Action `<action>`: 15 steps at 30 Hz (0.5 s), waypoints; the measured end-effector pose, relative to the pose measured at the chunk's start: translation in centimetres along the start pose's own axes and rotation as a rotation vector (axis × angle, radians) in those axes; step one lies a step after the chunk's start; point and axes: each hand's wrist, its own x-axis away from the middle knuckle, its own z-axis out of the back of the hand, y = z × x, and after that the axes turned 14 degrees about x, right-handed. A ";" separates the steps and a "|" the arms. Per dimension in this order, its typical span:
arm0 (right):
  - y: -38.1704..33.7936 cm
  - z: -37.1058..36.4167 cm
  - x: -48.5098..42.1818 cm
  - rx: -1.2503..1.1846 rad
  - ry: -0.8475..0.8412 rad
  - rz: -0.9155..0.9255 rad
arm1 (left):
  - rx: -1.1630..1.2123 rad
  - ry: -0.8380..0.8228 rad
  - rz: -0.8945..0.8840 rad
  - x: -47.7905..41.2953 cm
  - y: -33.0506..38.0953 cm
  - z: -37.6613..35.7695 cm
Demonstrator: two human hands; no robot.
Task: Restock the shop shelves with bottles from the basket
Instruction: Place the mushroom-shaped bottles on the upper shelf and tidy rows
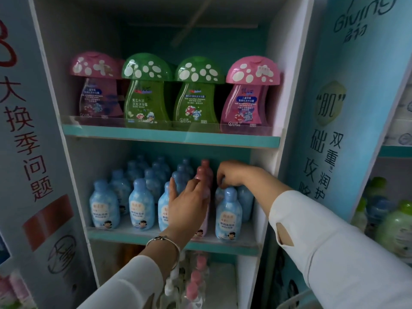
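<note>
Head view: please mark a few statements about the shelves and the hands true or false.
1. The upper shelf holds four mushroom-capped bottles. True.
2. All four are green. False: two green mushroom bottles stand between two pink mushroom bottles.
3. A bracelet is on the left wrist. True.
4. Both hands reach to the upper shelf. False: the left hand and the right hand are at the middle shelf.
5. Every bottle on the middle shelf is blue. False: a pink bottle stands among the blue bottles.
</note>
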 end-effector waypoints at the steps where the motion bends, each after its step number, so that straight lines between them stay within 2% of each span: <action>1: 0.1 0.0 0.1 -0.001 0.002 0.013 | 0.003 0.001 -0.002 0.0 -0.2 -0.1; 6: 0.0 -0.1 0.4 -0.029 0.002 0.032 | 0.015 0.050 -0.048 -0.1 -0.8 -0.4; 10: 0.0 0.2 1.1 -0.070 -0.003 0.078 | 0.051 0.024 -0.046 0.2 -0.6 0.1; 15: -2.1 1.1 1.2 -0.133 0.192 0.095 | 0.121 0.163 -0.126 1.8 -1.8 0.4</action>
